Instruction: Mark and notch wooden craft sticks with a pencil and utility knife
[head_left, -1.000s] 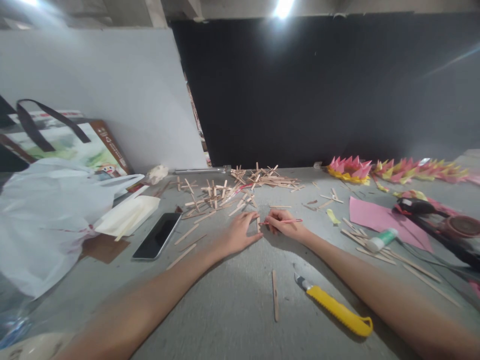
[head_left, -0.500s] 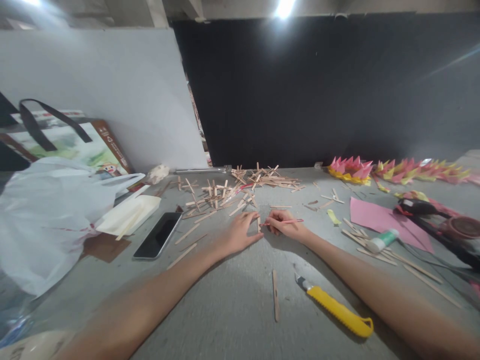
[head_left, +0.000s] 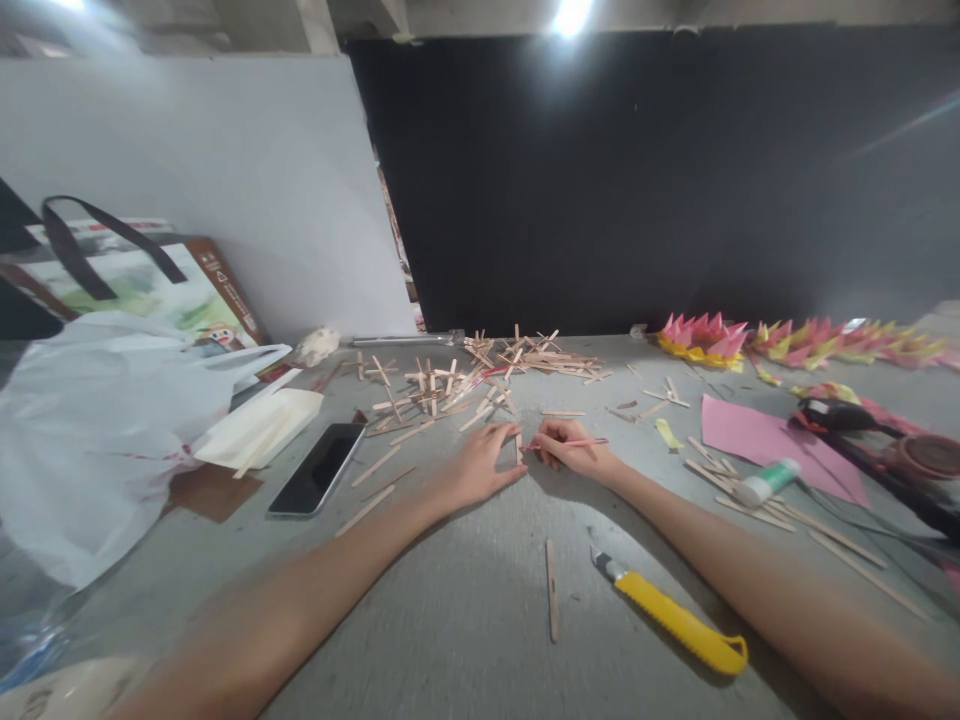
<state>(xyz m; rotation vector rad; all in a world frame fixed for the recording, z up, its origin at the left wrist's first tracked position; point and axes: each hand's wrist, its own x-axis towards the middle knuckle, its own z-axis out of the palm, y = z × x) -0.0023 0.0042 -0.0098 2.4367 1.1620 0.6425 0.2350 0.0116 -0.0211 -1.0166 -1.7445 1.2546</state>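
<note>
My left hand [head_left: 486,465] rests on the table, its thumb at the near end and its fingers at the far end of a short wooden craft stick [head_left: 519,446], steadying it. Just to the right, my right hand [head_left: 566,446] is closed around a thin red pen [head_left: 589,442]. The pen's tip points left and is at or very near the stick; contact is too small to make out. Closer to me lies another craft stick [head_left: 553,590] with a dark slot or mark. A yellow utility knife [head_left: 679,620] lies beside it, blade end pointing away from me.
Behind my hands is a pile of craft sticks [head_left: 540,355]. Left are a phone [head_left: 319,470], a paper tray [head_left: 281,425] and a plastic bag [head_left: 112,430]. Right are pink paper [head_left: 750,430], a glue stick [head_left: 766,483], a dark corded tool [head_left: 862,430] and folded-paper crowns [head_left: 701,340].
Both hands keep the same pose around the stick and pen. Only a very slight shift of the whole view shows.
</note>
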